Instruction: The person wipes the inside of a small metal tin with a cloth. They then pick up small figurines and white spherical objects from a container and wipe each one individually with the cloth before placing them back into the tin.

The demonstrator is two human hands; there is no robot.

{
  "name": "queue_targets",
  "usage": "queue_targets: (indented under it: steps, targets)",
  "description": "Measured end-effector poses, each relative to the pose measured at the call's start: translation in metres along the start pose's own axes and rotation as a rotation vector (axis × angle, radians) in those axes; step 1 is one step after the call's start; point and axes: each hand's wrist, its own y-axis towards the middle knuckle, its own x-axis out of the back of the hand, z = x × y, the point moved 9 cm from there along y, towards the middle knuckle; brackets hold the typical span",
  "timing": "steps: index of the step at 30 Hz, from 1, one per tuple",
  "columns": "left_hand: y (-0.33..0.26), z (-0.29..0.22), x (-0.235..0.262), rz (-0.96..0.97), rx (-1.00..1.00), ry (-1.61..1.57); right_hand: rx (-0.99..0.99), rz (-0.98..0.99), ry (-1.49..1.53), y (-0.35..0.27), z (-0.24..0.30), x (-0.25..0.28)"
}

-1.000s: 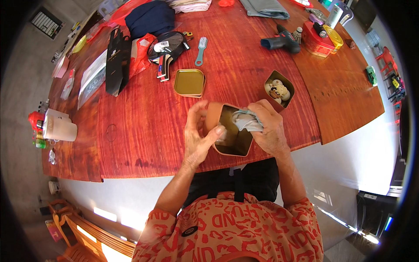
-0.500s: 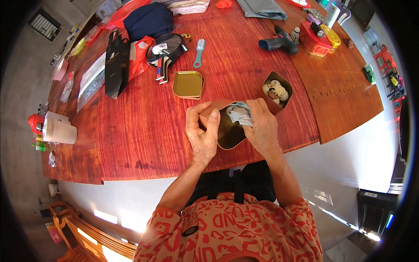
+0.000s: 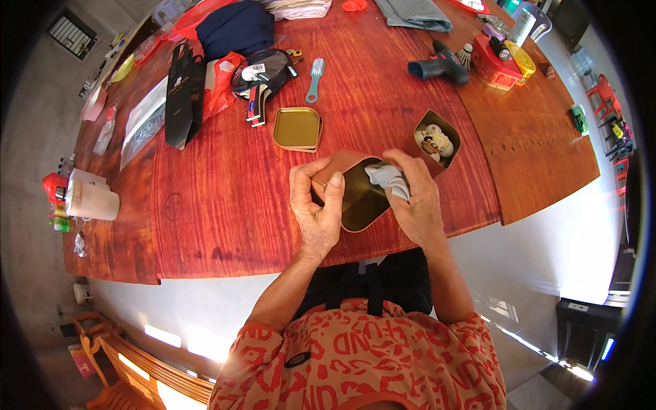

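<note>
The left hand (image 3: 316, 213) clasps the tilted tin (image 3: 344, 161), thumb near its rim; the right hand (image 3: 419, 203) pinches a cloth (image 3: 387, 179).

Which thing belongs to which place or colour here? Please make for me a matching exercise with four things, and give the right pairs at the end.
Things:
1. Cloth
2. Left hand
3. Brush
4. Power tool

Places and colours:
A. Teal handle
B. Beside the shuttlecock
C. At the left side of the held container
D. In the right hand, at the container's opening

Right pairs: 1-D, 2-C, 3-A, 4-B.
</note>
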Motion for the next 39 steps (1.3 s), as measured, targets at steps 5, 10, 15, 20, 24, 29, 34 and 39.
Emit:
queue_targets:
  steps: [5, 10, 15, 20, 24, 29, 34, 39]
  targets:
    - [0.002, -0.001, 0.009, -0.098, -0.092, -0.018, 0.081, -0.05, -0.093, -0.011, 0.001, -0.009]
    - [0.002, -0.009, 0.013, -0.156, -0.201, 0.034, 0.201, -0.003, -0.43, -0.035, 0.03, -0.018]
    - [0.002, -0.021, 0.007, -0.09, -0.304, -0.012, 0.305, -0.027, -0.351, -0.039, 0.051, -0.008]
    - [-0.007, -0.037, -0.004, -0.023, -0.456, 0.096, 0.389, -0.058, -0.554, -0.036, 0.044, -0.017]
    - [-0.01, -0.033, -0.003, -0.03, -0.464, 0.094, 0.323, 0.164, -0.241, -0.045, 0.045, -0.036]
    - [-0.005, -0.009, 0.011, -0.104, -0.221, -0.086, 0.226, 0.259, 0.244, -0.045, 0.041, -0.028]
    - [-0.004, 0.049, 0.0, -0.259, 0.493, -0.809, 0.385, -0.142, 0.055, -0.056, 0.053, -0.008]
    - [-0.023, 0.065, -0.031, -0.081, 0.766, -1.037, 0.505, -0.32, -0.103, -0.06, 0.041, -0.025]
